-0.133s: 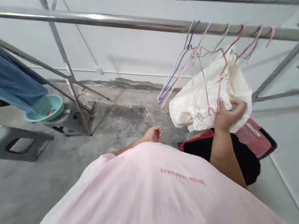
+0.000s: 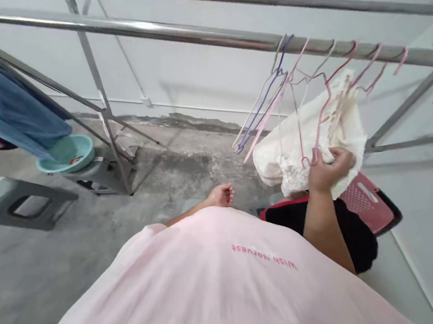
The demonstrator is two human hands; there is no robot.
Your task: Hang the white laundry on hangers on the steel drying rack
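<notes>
A long shiny metal rail [image 2: 172, 32] runs across the top, and thin wire hangers [image 2: 272, 99] hang in a bunch near its right end. A white lacy cloth [image 2: 295, 143] hangs there on a pink hanger [image 2: 316, 136]. The right hand [image 2: 327, 168] grips both, and the left hand [image 2: 222, 195] is curled shut, holding nothing.

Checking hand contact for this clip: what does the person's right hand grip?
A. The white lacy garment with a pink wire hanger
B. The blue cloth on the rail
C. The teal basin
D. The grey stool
A: the right hand is closed on the white lacy garment and a pink wire hanger hooked on the metal rail.
</notes>
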